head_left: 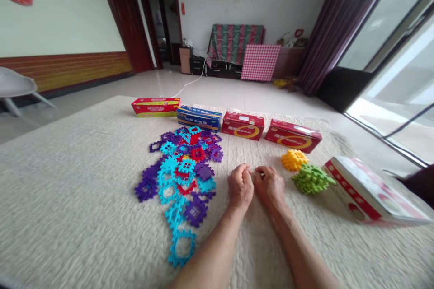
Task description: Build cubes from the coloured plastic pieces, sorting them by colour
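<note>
My left hand point(241, 185) and my right hand point(270, 185) rest side by side above the cream mat, fingers curled and nearly touching. Nothing can be made out in either one. Left of them spreads a pile of toothed plastic pieces: purple ones point(195, 211), light blue ones point(167, 176) and red ones point(197, 154). To the right of my right hand sit a stack of yellow pieces point(294, 160) and, nearer to me, a stack of green pieces point(311, 179).
Along the mat point(84, 167) stand a red and green box point(156, 108), a blue box point(198, 118), a red box point(242, 126) and another red box point(293, 136). A white and red carton point(369, 189) lies at the right. A white chair point(16, 85) is far left.
</note>
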The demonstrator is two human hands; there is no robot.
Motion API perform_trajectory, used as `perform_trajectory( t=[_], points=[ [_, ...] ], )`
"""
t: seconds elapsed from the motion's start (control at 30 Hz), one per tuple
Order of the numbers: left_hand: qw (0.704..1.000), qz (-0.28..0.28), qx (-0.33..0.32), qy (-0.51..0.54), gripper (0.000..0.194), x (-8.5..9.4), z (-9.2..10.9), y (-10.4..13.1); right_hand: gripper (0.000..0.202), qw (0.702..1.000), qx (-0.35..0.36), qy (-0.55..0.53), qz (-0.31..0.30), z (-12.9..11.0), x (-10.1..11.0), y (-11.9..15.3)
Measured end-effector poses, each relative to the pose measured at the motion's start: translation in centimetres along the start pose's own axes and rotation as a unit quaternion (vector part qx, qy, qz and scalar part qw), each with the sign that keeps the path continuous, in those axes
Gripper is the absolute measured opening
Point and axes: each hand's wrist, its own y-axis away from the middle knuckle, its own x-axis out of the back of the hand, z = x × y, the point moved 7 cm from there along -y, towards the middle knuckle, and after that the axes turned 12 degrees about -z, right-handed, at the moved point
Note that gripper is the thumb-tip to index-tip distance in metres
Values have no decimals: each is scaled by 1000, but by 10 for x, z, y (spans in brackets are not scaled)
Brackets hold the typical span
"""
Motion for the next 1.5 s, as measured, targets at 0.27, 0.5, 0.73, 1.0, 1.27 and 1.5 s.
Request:
perform_trajectory(
  t=[0.27,0.5,0.73,1.0,1.27,1.5],
  points=[
    [997,50,25,53,33,9,-4,-3,29,998,-34,-36,26,-12,-9,-7],
    [992,89,45,74,34,21,-2,-5,32,994,-103,-26,-17,-10,-15,-29],
    [994,95,27,51,37,28,20,-6,36,993,-43,-106,19,-16,-15,-26],
    [940,19,-92,-329,36,112,43,-122,36,995,-37,-94,17,-15,-18,-29],
    [824,-71,81,-556,47,186,-56,-176,34,995,-56,-85,13,-13,-21,-31],
    [815,-70,57,-573,40,204,-59,-168,32,995,-60,-84,9,-15,-19,-30]
  ],
)
